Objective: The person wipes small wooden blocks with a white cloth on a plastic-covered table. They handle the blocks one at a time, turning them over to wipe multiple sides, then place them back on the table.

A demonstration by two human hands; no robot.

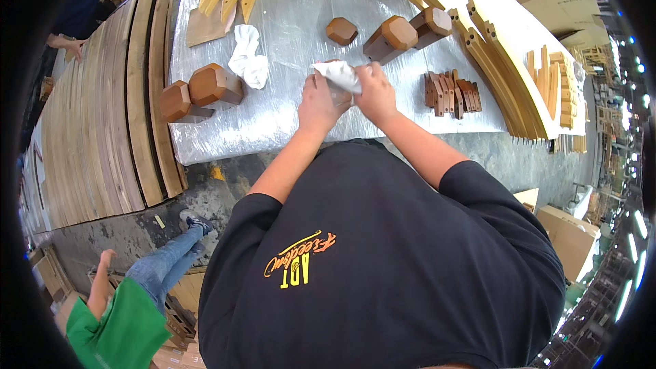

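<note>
Over the wrapped table, both my hands are raised close together in front of me. My right hand [375,94] is closed on a crumpled white cloth [339,74]. My left hand [319,104] is curled just left of it, around an object mostly hidden by the fingers and cloth; a sliver of brown shows there. A brown eight-sided wooden block [342,31] sits beyond my hands. To the right stand two taller brown wooden posts [396,33] with faceted tops. Another pair of brown posts [216,85] lies at the left table edge.
A second white cloth [249,58] lies left of my hands, near a brown sheet [210,26]. Small brown wooden pieces [452,92] cluster on the right. Curved pale slats [502,75] lie beyond them. Long boards [102,109] are on the left; a person in green [119,324] is behind.
</note>
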